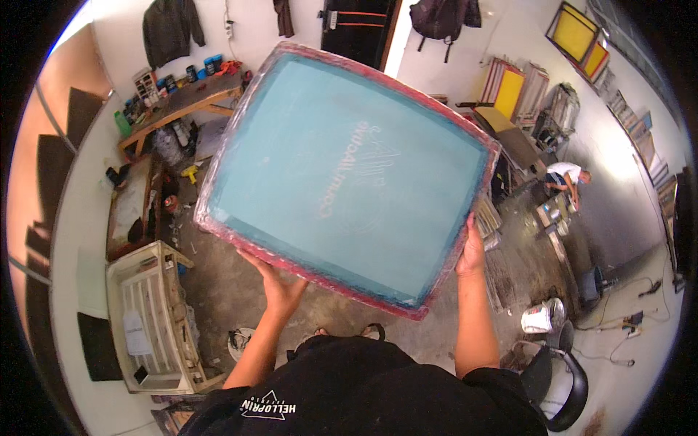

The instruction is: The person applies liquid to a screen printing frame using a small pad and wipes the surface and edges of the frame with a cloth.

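Note:
Held up in front of me is a large screen printing frame [291, 145], with blue-green mesh and a reddish taped border. A pale stencil of lettering and line drawing shows on its mesh. My left hand [282, 289] grips the lower left edge, its fingers partly hidden by the frame. At the lower right side, my right hand [471, 251] is closed round the border with the thumb along it. The frame is tilted, its lower right corner pointing towards me.
A wooden workbench [190, 100] with several jars stands at the back left. A pale slatted wooden box [149, 320] is at the near left. On the right are a white bucket [538, 317], a chair [560, 385] and cables. Another person [567, 176] bends down farther right.

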Demonstrator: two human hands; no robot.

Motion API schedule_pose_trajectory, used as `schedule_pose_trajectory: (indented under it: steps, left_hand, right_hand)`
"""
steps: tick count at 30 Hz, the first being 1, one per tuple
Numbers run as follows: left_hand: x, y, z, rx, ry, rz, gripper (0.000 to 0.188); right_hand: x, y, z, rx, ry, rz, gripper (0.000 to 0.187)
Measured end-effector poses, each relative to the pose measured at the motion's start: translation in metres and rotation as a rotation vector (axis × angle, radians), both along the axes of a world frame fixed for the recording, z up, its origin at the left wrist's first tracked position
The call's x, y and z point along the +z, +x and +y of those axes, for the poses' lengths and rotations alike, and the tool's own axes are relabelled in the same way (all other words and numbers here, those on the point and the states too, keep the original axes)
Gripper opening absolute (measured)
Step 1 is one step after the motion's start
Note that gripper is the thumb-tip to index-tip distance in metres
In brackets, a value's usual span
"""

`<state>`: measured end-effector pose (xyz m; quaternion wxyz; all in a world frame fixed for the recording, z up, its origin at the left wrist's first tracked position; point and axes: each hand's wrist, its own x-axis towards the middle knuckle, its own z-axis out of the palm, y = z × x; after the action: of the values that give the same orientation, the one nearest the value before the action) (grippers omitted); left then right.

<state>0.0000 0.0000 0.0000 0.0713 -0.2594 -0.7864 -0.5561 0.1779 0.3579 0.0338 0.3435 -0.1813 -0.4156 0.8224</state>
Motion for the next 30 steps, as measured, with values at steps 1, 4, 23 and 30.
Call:
schedule_pose_trajectory:
  steps: [1, 4, 23, 30]
  left_hand:
    - [0.003, -0.006, 0.007, -0.044, 0.064, -0.003, 0.138]
    - [-0.015, -0.052, 0.005, -0.139, 0.1, 0.106, 0.139]
    - [-0.065, -0.136, 0.203, 0.008, 0.294, -0.12, 0.126]
    - [-0.079, -0.206, 0.257, -0.177, 0.679, -0.468, 0.12]
  right_hand:
    - [0.004, -0.009, 0.009, 0.032, -0.025, 0.026, 0.067]
    - [-0.041, -0.049, 0.012, 0.058, -0.077, 0.152, 0.063]
    - [-0.087, -0.276, 0.265, 0.295, 0.044, -0.084, 0.074]
    - [-0.123, -0.353, 0.331, 0.19, 0.292, -0.253, 0.067]
